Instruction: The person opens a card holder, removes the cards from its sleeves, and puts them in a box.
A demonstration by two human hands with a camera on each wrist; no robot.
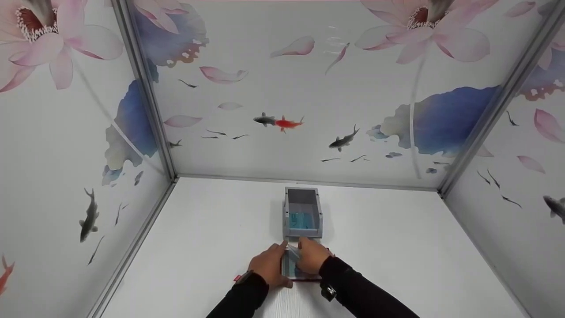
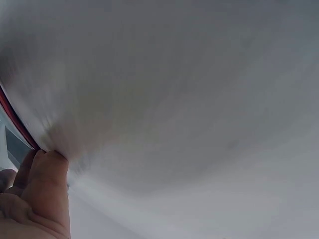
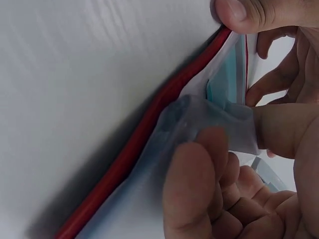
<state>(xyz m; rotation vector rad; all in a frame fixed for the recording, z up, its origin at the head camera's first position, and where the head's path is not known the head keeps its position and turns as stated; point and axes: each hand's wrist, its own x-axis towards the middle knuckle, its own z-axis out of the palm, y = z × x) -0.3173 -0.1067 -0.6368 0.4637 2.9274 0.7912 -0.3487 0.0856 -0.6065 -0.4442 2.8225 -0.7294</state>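
Observation:
A flat clear plastic pouch point(image 1: 289, 266) with teal contents and a red edge point(image 3: 149, 122) lies on the white table. In the right wrist view, my right hand point(image 1: 311, 256) pinches its loose clear film point(image 3: 214, 117) between thumb and fingers. My left hand point(image 1: 268, 266) holds the pouch along its left side, with the thumb point(image 3: 241, 12) on the red-edged side and the other fingers bent beyond it. In the left wrist view, left fingers point(image 2: 47, 174) touch the table beside the pouch. Both hands partly hide the pouch.
Just beyond the hands stands a grey open bin point(image 1: 303, 232) with a teal packet point(image 1: 301, 220) inside. White panels point(image 1: 247, 154) printed with lotus flowers and fish enclose the table point(image 1: 220, 225) at the back and sides. A wristwatch point(image 1: 328, 292) sits on the right sleeve.

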